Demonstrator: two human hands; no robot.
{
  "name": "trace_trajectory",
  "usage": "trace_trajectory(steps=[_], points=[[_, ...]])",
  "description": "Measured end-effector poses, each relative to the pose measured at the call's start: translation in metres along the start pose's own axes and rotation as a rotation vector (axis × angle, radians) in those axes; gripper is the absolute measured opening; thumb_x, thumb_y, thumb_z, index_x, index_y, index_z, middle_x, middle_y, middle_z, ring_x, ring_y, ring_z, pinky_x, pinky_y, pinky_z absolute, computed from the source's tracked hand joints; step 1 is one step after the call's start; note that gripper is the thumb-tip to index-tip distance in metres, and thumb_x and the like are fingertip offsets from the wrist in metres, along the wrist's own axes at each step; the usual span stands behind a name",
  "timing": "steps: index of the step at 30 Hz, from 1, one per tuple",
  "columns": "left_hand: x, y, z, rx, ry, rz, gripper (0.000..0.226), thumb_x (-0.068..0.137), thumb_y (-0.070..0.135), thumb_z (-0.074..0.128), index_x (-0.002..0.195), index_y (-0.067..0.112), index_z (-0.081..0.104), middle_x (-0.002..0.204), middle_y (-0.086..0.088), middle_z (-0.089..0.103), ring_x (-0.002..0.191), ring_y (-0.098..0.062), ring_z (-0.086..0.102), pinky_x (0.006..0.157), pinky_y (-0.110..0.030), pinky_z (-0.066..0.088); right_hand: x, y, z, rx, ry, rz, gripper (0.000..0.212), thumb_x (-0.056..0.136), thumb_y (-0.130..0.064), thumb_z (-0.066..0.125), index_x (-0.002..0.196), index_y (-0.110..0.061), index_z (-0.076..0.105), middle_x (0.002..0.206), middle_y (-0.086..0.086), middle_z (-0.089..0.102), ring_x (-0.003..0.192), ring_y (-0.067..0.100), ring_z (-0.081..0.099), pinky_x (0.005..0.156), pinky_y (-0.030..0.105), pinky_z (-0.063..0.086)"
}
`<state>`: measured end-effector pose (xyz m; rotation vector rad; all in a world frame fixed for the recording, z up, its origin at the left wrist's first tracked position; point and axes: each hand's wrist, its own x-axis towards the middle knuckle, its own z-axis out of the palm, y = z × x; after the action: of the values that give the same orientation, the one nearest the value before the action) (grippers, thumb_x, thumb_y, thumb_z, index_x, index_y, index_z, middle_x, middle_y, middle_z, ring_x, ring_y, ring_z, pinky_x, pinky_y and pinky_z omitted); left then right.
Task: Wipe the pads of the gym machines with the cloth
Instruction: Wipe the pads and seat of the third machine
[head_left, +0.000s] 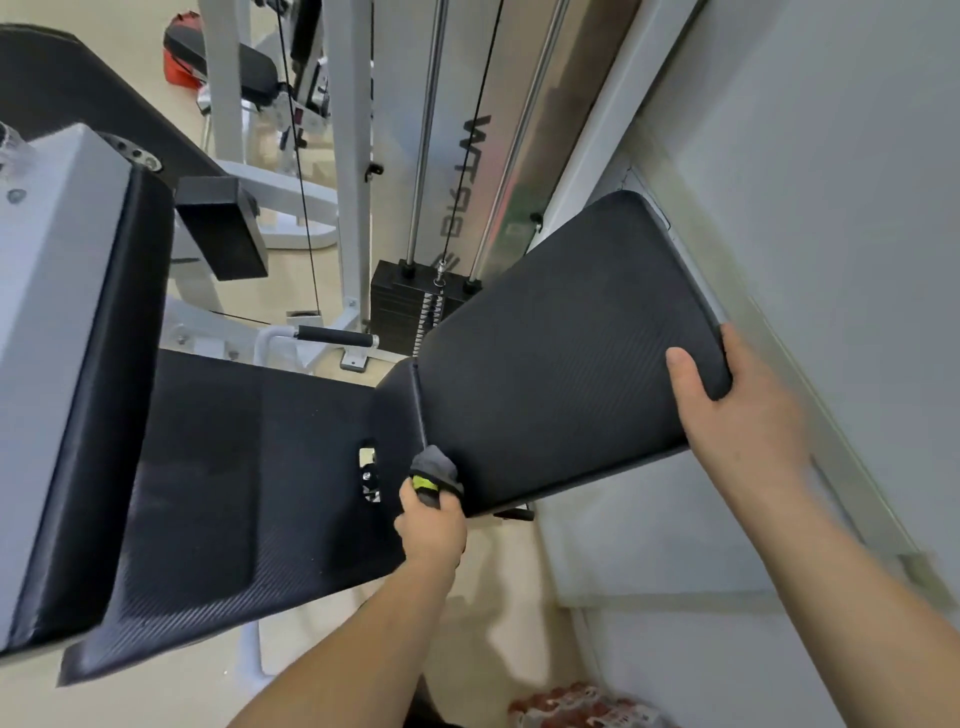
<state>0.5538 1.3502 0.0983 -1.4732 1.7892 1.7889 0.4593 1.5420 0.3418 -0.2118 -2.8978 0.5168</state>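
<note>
Gripping the pad (561, 364), right hand (727, 405) hides fingers behind it; left hand (431, 530) clutches cloth (434, 470).

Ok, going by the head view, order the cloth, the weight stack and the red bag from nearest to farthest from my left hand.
1. cloth, gripped in the left hand itself.
2. weight stack, ahead, centre of view.
3. red bag, on the floor, far upper left.
</note>
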Motion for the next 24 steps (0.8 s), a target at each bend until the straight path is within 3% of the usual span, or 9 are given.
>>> trace_trajectory(steps=[1,2,4,7,11,15,17,21,24], points=[[0.004,0.004,-0.001,-0.068,0.003,-0.114,0.058,0.095,0.042,0.052,0.15,0.039,0.032,0.122,-0.019,0.059,0.097,-0.043,0.066,0.067,-0.045,0.059,0.0,0.002,0.0,0.025,-0.019,-0.012,0.073,0.093,-0.075,0.038,0.151,-0.03,0.04,0.142,-0.011,0.062,0.125,0.026,0.062,0.097,0.052,0.054],[0.005,0.01,-0.001,-0.101,0.011,-0.169,0.059,0.093,0.045,0.051,0.148,0.04,0.031,0.121,-0.02,0.061,0.095,-0.043,0.067,0.066,-0.046,0.06,-0.001,0.003,0.001,0.049,-0.035,-0.021,0.072,0.094,-0.073,0.037,0.152,-0.03,0.039,0.144,-0.011,0.06,0.128,0.024,0.06,0.1,0.052,0.053],[-0.014,0.028,0.006,-0.138,0.026,-0.167,0.063,0.093,0.043,0.055,0.15,0.043,0.029,0.132,-0.017,0.053,0.103,-0.041,0.062,0.084,-0.052,0.06,-0.004,0.007,0.001,0.091,-0.051,-0.04,0.067,0.099,-0.063,0.039,0.156,-0.029,0.038,0.151,-0.007,0.052,0.136,0.022,0.053,0.11,0.051,0.047],[-0.08,0.057,0.031,-0.148,-0.043,0.101,0.061,0.095,0.036,0.059,0.15,0.041,0.035,0.134,-0.012,0.047,0.106,-0.035,0.058,0.097,-0.048,0.053,-0.006,0.009,-0.003,0.165,-0.052,-0.001,0.058,0.105,-0.044,0.044,0.16,-0.026,0.039,0.14,-0.003,0.038,0.124,0.02,0.053,0.106,0.04,0.042],[-0.158,0.094,0.057,-0.041,-0.208,0.622,0.06,0.091,0.034,0.065,0.146,0.044,0.041,0.122,-0.002,0.044,0.103,-0.026,0.058,0.095,-0.037,0.05,-0.001,0.016,-0.017,0.247,-0.133,0.015,0.051,0.105,-0.036,0.042,0.156,-0.03,0.047,0.121,-0.007,0.035,0.108,0.016,0.056,0.097,0.034,0.041],[-0.146,0.091,0.047,0.068,-0.213,0.81,0.06,0.09,0.031,0.066,0.143,0.045,0.044,0.119,0.0,0.049,0.103,-0.022,0.058,0.09,-0.034,0.05,-0.001,0.02,-0.022,0.274,-0.182,-0.003,0.052,0.104,-0.038,0.044,0.156,-0.032,0.046,0.116,-0.008,0.036,0.1,0.01,0.057,0.094,0.036,0.045],[-0.126,0.067,0.037,0.079,-0.14,0.726,0.06,0.092,0.029,0.064,0.146,0.042,0.042,0.119,-0.002,0.049,0.104,-0.023,0.057,0.089,-0.033,0.047,-0.005,0.02,-0.023,0.239,-0.181,-0.018,0.052,0.105,-0.039,0.042,0.157,-0.032,0.044,0.12,-0.006,0.038,0.094,0.012,0.058,0.093,0.039,0.049],[-0.099,0.036,0.018,0.131,-0.046,0.305,0.054,0.095,0.034,0.055,0.146,0.035,0.039,0.115,-0.009,0.058,0.094,-0.03,0.06,0.091,-0.043,0.054,-0.01,0.018,-0.027,0.175,-0.148,-0.036,0.052,0.106,-0.041,0.04,0.157,-0.034,0.042,0.121,-0.005,0.041,0.093,0.017,0.058,0.086,0.04,0.052],[-0.107,0.074,0.017,0.022,-0.084,0.308,0.03,0.093,0.03,0.058,0.122,0.028,0.052,0.105,-0.004,0.067,0.09,-0.022,0.063,0.084,-0.04,0.053,-0.006,0.019,-0.028,0.148,-0.127,-0.034,0.051,0.102,-0.043,0.044,0.152,-0.034,0.049,0.119,-0.007,0.043,0.092,0.015,0.059,0.084,0.04,0.054]])
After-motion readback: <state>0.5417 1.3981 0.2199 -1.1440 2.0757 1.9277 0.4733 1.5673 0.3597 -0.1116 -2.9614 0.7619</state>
